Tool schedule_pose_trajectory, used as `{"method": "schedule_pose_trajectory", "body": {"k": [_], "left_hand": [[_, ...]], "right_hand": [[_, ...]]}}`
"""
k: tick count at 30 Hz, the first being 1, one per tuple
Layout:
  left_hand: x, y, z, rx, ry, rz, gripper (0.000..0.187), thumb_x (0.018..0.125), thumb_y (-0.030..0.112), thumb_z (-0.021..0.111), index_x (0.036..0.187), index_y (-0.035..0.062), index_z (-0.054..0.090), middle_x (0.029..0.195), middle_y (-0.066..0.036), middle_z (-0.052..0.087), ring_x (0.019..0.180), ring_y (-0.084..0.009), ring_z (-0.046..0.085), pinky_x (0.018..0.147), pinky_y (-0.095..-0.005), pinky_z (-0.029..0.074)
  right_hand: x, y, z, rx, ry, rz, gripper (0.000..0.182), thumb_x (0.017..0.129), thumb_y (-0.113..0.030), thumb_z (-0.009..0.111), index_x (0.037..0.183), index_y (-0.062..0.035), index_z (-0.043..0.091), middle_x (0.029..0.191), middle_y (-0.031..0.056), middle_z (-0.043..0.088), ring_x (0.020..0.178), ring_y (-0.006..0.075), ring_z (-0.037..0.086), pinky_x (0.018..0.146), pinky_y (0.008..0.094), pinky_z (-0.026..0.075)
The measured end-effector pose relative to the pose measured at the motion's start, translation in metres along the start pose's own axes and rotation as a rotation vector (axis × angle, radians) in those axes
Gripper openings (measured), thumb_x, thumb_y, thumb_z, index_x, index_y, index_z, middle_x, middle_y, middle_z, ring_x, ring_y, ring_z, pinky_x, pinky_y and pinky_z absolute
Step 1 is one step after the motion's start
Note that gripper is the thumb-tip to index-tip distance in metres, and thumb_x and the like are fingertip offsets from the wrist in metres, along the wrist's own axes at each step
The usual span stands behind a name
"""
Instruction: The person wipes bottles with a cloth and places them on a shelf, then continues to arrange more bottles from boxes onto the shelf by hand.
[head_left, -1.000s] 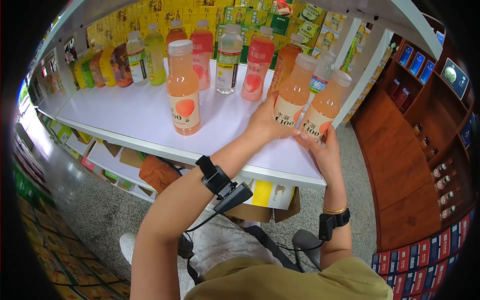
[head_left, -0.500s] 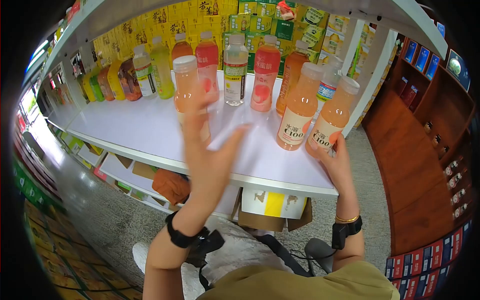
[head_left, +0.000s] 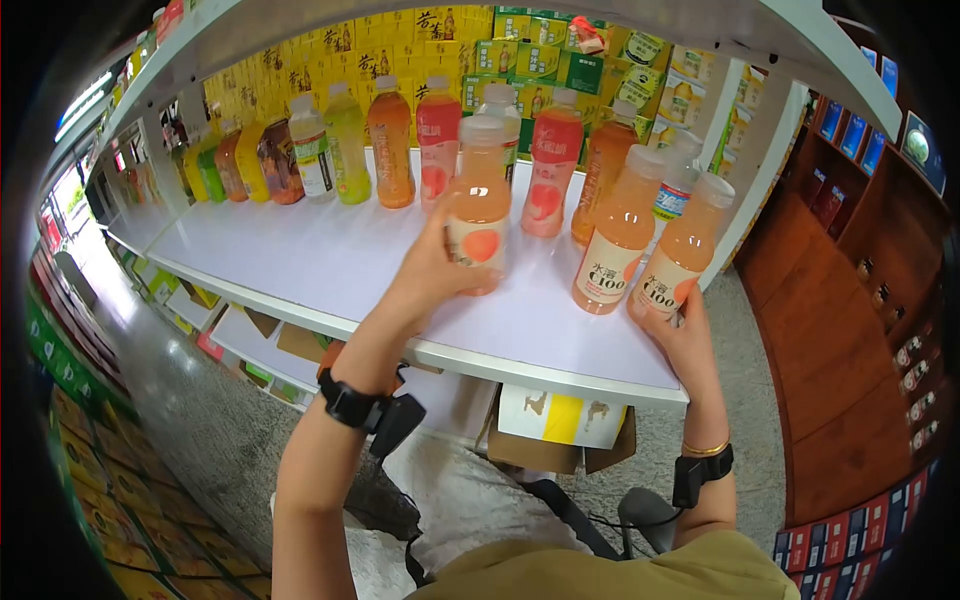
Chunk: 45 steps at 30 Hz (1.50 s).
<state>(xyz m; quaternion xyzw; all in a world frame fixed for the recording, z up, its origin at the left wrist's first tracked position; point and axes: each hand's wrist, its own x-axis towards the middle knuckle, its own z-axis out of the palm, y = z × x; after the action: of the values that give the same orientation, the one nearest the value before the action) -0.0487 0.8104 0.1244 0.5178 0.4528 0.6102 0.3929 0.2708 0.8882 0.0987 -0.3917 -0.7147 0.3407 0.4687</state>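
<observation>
L hand [head_left: 428, 268]: fingers part-curled, gripping near C100-type btl [head_left: 478, 225], upright at shelf [head_left: 290, 245]. R hand [head_left: 685, 332]: fingers closed round base of rightmost btl [head_left: 675, 255], middle btl [head_left: 616, 240] just beside.

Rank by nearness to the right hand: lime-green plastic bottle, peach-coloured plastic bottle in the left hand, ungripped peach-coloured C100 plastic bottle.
1. Ungripped C100 bottle: just left of the right hand's bottle.
2. Left-held bottle: farther left, in the left hand.
3. Lime-green bottle: farthest left of these, at the back.
</observation>
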Motion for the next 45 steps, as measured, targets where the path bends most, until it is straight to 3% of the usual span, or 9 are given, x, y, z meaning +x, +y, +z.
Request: {"method": "schedule_pose_trajectory", "body": {"k": [6, 19, 21, 25, 27, 31, 37, 42, 45], "left_hand": [[0.025, -0.007, 0.025, -0.064, -0.232, 0.029, 0.107, 0.071, 0.004, 0.084, 0.157, 0.0083, 0.021, 0.124, -0.011, 0.058, 0.099, -0.0178, 0.064, 0.071, -0.0310, 0.057], [0.032, -0.017, 0.040, -0.038, -0.275, -0.012, 0.102, 0.070, 0.004, 0.084, 0.153, 0.0055, 0.025, 0.114, -0.010, 0.060, 0.089, -0.0164, 0.064, 0.068, -0.0306, 0.055], [0.031, -0.020, 0.046, -0.063, -0.213, 0.112, 0.098, 0.070, -0.001, 0.081, 0.151, 0.0049, 0.027, 0.101, -0.013, 0.063, 0.068, -0.0171, 0.063, 0.058, -0.0318, 0.052], [0.031, -0.019, 0.047, -0.070, -0.198, 0.135, 0.098, 0.069, 0.000, 0.082, 0.150, 0.0050, 0.028, 0.102, -0.013, 0.064, 0.067, -0.0170, 0.063, 0.057, -0.0320, 0.052], [0.031, -0.014, 0.046, 0.003, -0.189, 0.020, 0.099, 0.070, -0.002, 0.080, 0.152, 0.0047, 0.025, 0.112, -0.012, 0.061, 0.085, -0.0186, 0.065, 0.069, -0.0323, 0.057], [0.030, -0.012, 0.047, -0.004, -0.205, 0.006, 0.100, 0.070, -0.002, 0.080, 0.153, 0.0053, 0.026, 0.113, -0.011, 0.061, 0.085, -0.0180, 0.065, 0.068, -0.0315, 0.057], [0.026, -0.022, 0.044, -0.109, -0.221, 0.192, 0.110, 0.069, 0.003, 0.085, 0.157, 0.0100, 0.021, 0.130, -0.013, 0.055, 0.117, -0.0224, 0.058, 0.090, -0.0370, 0.054], [-0.020, -0.007, 0.047, 0.183, 0.313, 0.291, 0.089, 0.080, 0.004, 0.080, 0.154, 0.0142, 0.033, 0.134, -0.011, 0.052, 0.130, -0.0224, 0.048, 0.101, -0.0399, 0.047], [-0.096, 0.026, 0.076, -0.295, 0.270, 0.433, 0.043, 0.089, 0.000, 0.070, 0.128, 0.0032, 0.054, 0.114, -0.014, 0.060, 0.104, -0.0247, 0.059, 0.092, -0.0391, 0.049]], "right_hand": [[0.004, 0.012, -0.002, -0.017, 0.012, -0.031, 0.067, 0.084, -0.022, 0.081, 0.136, 0.0025, 0.047, 0.129, 0.0162, 0.062, 0.120, 0.0237, 0.061, 0.102, 0.0370, 0.048], [0.003, 0.010, -0.002, 0.034, -0.033, -0.014, 0.067, 0.085, -0.025, 0.080, 0.137, 0.0025, 0.048, 0.129, 0.0148, 0.062, 0.119, 0.0217, 0.060, 0.101, 0.0362, 0.048], [0.003, 0.009, -0.001, 0.039, -0.036, -0.026, 0.067, 0.086, -0.026, 0.080, 0.137, 0.0025, 0.048, 0.129, 0.0149, 0.062, 0.119, 0.0218, 0.060, 0.101, 0.0362, 0.048], [0.003, 0.010, -0.003, 0.037, -0.048, -0.036, 0.068, 0.086, -0.025, 0.080, 0.138, 0.0027, 0.047, 0.130, 0.0154, 0.061, 0.120, 0.0224, 0.059, 0.102, 0.0364, 0.048], [0.004, 0.016, -0.002, 0.049, -0.039, -0.042, 0.068, 0.086, -0.025, 0.080, 0.138, 0.0028, 0.046, 0.130, 0.0154, 0.061, 0.120, 0.0227, 0.059, 0.102, 0.0365, 0.048], [0.003, 0.013, -0.002, 0.069, -0.032, -0.039, 0.067, 0.087, -0.022, 0.078, 0.139, 0.0033, 0.044, 0.131, 0.0155, 0.060, 0.121, 0.0228, 0.059, 0.102, 0.0365, 0.047], [0.004, 0.012, -0.002, 0.057, -0.044, -0.052, 0.063, 0.088, -0.018, 0.077, 0.138, 0.0031, 0.045, 0.131, 0.0149, 0.059, 0.122, 0.0223, 0.057, 0.103, 0.0361, 0.046], [0.004, 0.023, -0.003, 0.031, -0.025, -0.048, 0.062, 0.088, -0.017, 0.077, 0.138, 0.0026, 0.045, 0.130, 0.0137, 0.059, 0.120, 0.0209, 0.057, 0.102, 0.0355, 0.046], [0.008, 0.025, -0.002, 0.095, -0.042, -0.041, 0.060, 0.090, -0.017, 0.074, 0.139, 0.0029, 0.045, 0.128, 0.0127, 0.059, 0.117, 0.0199, 0.056, 0.101, 0.0343, 0.046]]}}
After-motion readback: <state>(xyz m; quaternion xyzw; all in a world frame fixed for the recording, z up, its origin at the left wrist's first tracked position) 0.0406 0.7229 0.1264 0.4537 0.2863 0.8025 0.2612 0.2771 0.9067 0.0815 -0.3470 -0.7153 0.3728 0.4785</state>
